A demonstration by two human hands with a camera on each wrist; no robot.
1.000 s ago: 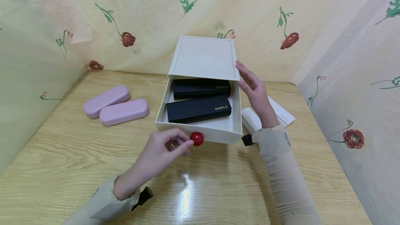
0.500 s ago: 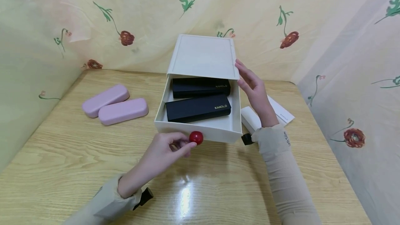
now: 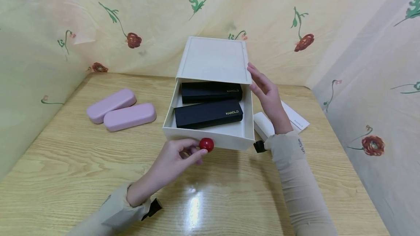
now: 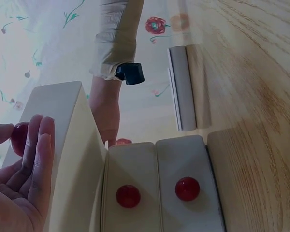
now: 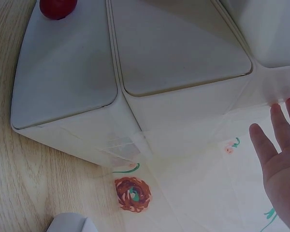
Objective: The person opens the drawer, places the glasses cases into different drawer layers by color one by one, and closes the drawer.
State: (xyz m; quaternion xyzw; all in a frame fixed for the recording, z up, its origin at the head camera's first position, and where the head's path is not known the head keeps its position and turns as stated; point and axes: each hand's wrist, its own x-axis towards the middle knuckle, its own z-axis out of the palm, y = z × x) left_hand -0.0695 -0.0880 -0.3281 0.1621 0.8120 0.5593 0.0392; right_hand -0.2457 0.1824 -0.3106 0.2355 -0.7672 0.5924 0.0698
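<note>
My left hand [image 3: 174, 161] pinches the round red knob [image 3: 206, 145] of a white drawer [image 3: 236, 143] between thumb and fingers. The drawer is pulled well out from the top of a white cabinet [image 3: 213, 59]. Inside lie two long black cases [image 3: 210, 114] lettered KANOLD, the rear one partly under the cabinet's top edge. My right hand [image 3: 269, 95] rests on the cabinet's right side, fingers extended. In the left wrist view, two lower drawers, each with a red knob [image 4: 187, 188], sit closed beneath the extended one.
Two pink cases [image 3: 129, 117] lie on the wooden table [image 3: 98, 156], left of the cabinet, one overlapping the other. To its right are a white case [image 3: 263, 124] and a flat white KANOLD item [image 3: 296, 117], partly behind the right forearm. A floral curtain [image 3: 157, 17] hangs behind.
My left thumb and fingers have shifted slightly right, further round the knob. The drawer and my right hand look the same.
</note>
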